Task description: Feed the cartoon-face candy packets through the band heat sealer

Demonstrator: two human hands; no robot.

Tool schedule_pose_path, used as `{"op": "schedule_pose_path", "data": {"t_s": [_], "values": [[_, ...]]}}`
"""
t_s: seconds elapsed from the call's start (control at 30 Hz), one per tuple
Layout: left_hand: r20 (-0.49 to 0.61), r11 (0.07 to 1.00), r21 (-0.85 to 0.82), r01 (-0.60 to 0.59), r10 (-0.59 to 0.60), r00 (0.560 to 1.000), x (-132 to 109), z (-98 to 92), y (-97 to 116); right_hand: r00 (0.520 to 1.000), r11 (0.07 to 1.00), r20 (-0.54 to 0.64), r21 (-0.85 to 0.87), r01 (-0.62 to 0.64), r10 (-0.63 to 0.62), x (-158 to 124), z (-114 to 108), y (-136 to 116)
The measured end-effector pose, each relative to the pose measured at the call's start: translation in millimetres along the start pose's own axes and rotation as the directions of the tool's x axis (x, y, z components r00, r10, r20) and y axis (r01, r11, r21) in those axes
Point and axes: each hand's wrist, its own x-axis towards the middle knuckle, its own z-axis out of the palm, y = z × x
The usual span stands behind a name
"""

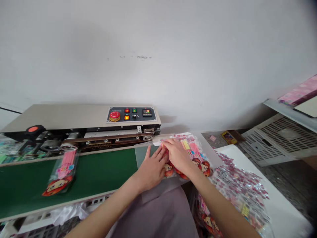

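Note:
My left hand (153, 167) lies with fingers stretched out and thumb apart, its fingertips against a clear plastic packet under the right fingertips. My right hand (177, 154) is closed at the fingertips on that packet's upper part, mostly hidden by both hands. Beside and below the hands, several flat packets (192, 152) with a red-haired cartoon figure and pink and yellow contents lie on a metal plate (153, 191). Further left, another such packet (60, 172) rests on the green conveyor belt (104, 168), its top edge at the machine's rollers.
A band sealing machine (74, 115) with lit buttons, a red stop knob (114, 115) and a digital display stands against the wall. On the right, a white surface (277, 191) bears a heap of clear packets (237, 185). Beyond it are a white plastic crate (269, 138) and a small yellow box (229, 137).

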Motion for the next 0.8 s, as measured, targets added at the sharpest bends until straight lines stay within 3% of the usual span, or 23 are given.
{"op": "schedule_pose_path", "data": {"t_s": [0.1, 0.2, 0.37, 0.47, 0.6, 0.8], "values": [[0.026, 1.000, -0.001, -0.009, 0.009, 1.000, -2.9, -10.1, -3.2, 0.999, 0.999, 0.031, -0.003, -0.041, 0.041, 17.4, 5.2, -3.1], [0.005, 1.000, 0.015, -0.004, 0.004, 1.000, -3.9, -6.2, -2.1, 1.000, 1.000, 0.017, 0.026, -0.001, 0.001, 14.7, 5.4, 4.5], [-0.105, 0.993, 0.094, 0.077, -0.067, 0.992, -3.9, 17.9, 3.3, 0.986, 0.992, -0.164, -0.125, -0.007, -0.014, -24.3, -6.6, 31.4], [-0.156, 0.985, 0.130, 0.116, -0.095, 0.983, -6.7, 22.8, 2.5, 0.984, 0.956, -0.179, -0.289, -0.053, 0.001, -52.2, -4.8, 36.7], [-0.169, 0.973, 0.167, 0.159, -0.131, 0.977, -17.4, 14.5, -6.2, 0.986, 0.929, -0.162, -0.359, -0.089, 0.032, -68.6, 14.4, 22.5], [-0.152, 0.940, 0.217, 0.262, -0.233, 0.961, -43.4, -6.4, -22.4, 0.977, 0.944, -0.173, -0.282, -0.173, 0.128, -56.0, 31.2, -7.4]]}}
